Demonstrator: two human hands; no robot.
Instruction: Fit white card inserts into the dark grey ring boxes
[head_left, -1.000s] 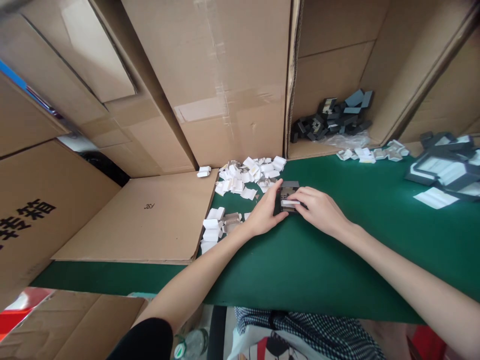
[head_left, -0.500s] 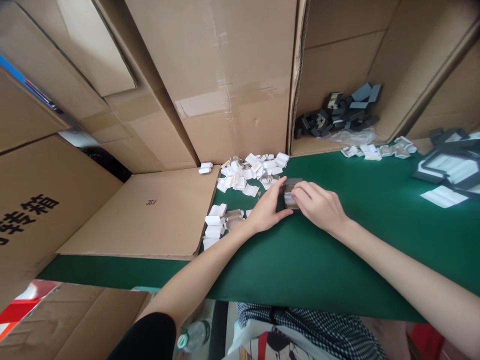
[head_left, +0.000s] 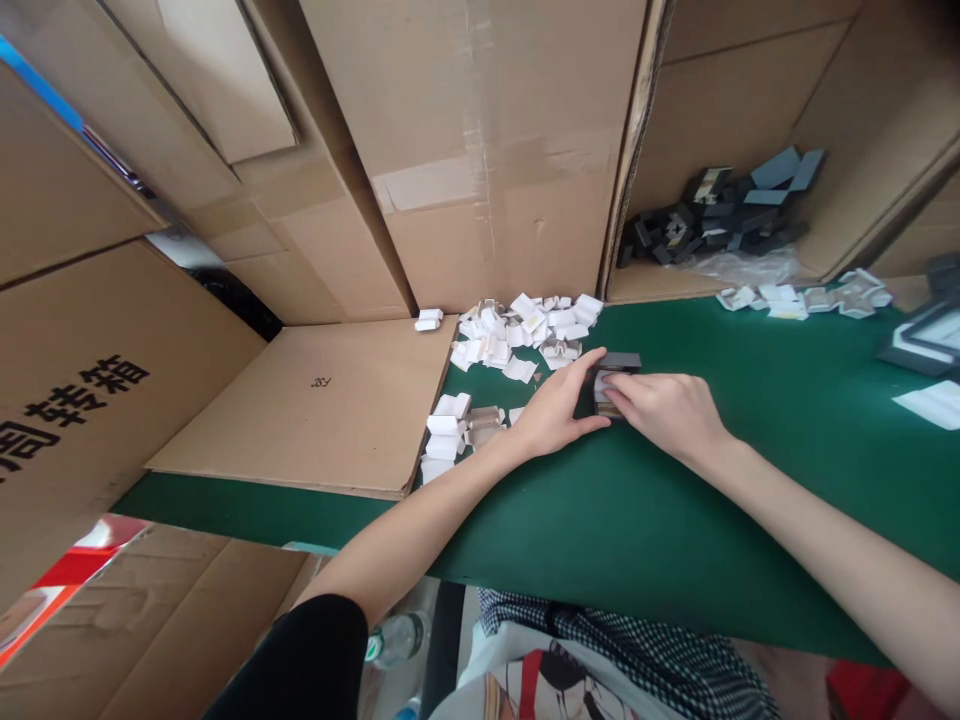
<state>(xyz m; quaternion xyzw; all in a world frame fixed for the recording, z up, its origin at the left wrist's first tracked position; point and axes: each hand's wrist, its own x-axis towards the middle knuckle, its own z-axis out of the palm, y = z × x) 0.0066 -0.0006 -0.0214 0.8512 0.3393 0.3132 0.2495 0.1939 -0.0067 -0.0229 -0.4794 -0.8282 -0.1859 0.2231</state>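
A small dark grey block [head_left: 616, 364] with a white piece on it rests on the green table [head_left: 645, 520]. My left hand [head_left: 559, 411] grips its left side between thumb and fingers. My right hand [head_left: 670, 412] covers its right side, fingers curled and pressing on the white piece. A heap of small white folded pieces [head_left: 525, 327] lies just beyond my left hand, and a few more white pieces [head_left: 454, 432] lie by my left wrist.
Cardboard boxes wall in the back and left. A flat cardboard sheet [head_left: 322, 405] lies on the table at left. An open box holds dark grey parts [head_left: 720, 215] at back right. More white pieces [head_left: 802, 297] and a dark frame [head_left: 922, 340] sit far right.
The camera view has shifted, so everything sits a little further right and higher. Both hands stay on the grey block; my right fingers have closed further over the white piece.
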